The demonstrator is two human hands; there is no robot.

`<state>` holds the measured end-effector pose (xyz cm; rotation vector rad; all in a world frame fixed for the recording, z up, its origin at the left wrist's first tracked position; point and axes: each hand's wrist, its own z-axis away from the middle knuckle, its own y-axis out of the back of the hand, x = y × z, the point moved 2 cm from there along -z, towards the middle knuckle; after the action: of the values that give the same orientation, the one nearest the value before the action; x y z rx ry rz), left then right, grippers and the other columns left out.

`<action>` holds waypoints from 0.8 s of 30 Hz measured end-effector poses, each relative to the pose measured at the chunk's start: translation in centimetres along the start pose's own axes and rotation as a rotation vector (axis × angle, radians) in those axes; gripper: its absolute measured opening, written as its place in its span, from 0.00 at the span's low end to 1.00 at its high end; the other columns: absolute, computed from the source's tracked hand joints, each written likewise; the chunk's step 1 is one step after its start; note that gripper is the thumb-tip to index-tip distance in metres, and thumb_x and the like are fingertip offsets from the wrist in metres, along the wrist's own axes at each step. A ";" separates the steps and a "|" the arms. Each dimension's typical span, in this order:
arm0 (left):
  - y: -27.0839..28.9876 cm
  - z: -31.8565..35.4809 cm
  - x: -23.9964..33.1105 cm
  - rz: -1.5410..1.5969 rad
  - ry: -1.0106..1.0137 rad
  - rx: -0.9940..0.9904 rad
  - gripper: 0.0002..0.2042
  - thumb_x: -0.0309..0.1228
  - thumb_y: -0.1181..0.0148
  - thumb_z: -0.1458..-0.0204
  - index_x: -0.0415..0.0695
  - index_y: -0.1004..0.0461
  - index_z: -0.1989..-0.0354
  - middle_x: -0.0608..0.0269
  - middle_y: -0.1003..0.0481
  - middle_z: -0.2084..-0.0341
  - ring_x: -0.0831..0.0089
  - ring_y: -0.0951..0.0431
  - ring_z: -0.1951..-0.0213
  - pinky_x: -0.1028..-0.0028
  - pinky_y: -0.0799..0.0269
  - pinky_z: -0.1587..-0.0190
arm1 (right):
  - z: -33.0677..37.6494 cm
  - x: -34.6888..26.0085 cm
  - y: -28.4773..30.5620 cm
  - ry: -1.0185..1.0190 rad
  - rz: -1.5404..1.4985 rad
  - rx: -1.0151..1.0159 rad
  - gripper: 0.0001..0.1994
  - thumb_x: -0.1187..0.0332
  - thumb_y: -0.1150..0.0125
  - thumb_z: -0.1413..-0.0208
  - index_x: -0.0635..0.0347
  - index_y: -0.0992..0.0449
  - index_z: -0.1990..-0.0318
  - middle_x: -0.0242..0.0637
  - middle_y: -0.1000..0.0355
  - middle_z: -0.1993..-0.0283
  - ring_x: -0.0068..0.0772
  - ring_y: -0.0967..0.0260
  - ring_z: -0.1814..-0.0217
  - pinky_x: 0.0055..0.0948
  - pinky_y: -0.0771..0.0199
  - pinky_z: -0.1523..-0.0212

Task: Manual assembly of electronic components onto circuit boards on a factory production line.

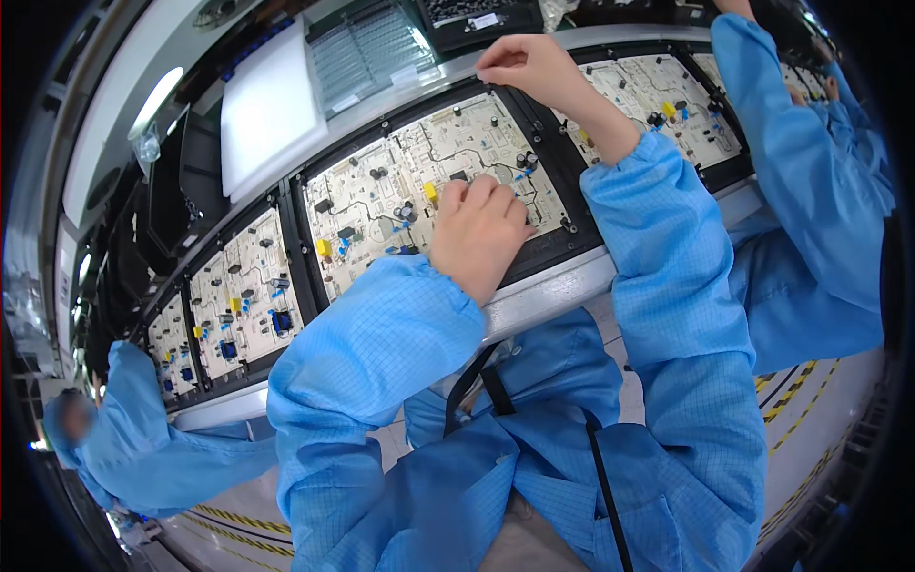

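Note:
A pale circuit board sits in a black frame in front of me, filled with small parts. My left hand rests low over its right half, fingers bent down onto the parts. Beside its thumb stands a yellow block component, with a dark part just beyond the fingertips. What those fingers hold, if anything, is hidden. My right hand is raised over the frame's far edge, thumb and fingertips pinched together. Anything in that pinch is too small to make out.
More framed boards line up left and right along a metal rail. Beyond lie a white sheet, clear ribbed trays and black bins. Blue-sleeved co-workers stand at right and left.

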<state>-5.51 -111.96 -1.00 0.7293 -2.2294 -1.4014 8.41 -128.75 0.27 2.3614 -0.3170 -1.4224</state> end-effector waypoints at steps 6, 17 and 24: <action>-0.1 0.4 0.2 -0.166 -0.027 -0.046 0.07 0.33 0.41 0.55 0.47 0.26 0.68 0.68 0.30 0.72 0.71 0.32 0.59 0.68 0.41 0.53 | 1.4 -1.1 -1.8 0.164 0.368 -0.169 0.06 0.78 0.41 0.52 0.64 0.24 0.65 0.38 0.25 0.66 0.29 0.27 0.64 0.24 0.28 0.62; 7.3 0.4 -5.9 -0.134 -0.040 -0.161 0.08 0.34 0.44 0.52 0.44 0.26 0.68 0.63 0.25 0.73 0.67 0.27 0.61 0.68 0.36 0.57 | 2.0 -2.0 -2.9 0.120 0.360 -0.317 0.11 0.82 0.45 0.52 0.65 0.27 0.59 0.43 0.26 0.66 0.35 0.27 0.64 0.28 0.28 0.61; 12.5 4.1 -23.9 -0.446 0.417 -0.010 0.13 0.39 0.43 0.49 0.45 0.25 0.59 0.55 0.25 0.63 0.58 0.26 0.59 0.63 0.30 0.55 | 1.9 -2.3 -3.2 0.147 0.519 -0.321 0.09 0.80 0.44 0.51 0.66 0.28 0.61 0.43 0.26 0.67 0.37 0.26 0.64 0.27 0.28 0.62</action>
<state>8.07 -89.81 7.21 1.4353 -1.7998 -1.2910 5.69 -125.32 -0.03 1.9224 -0.5651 -0.9675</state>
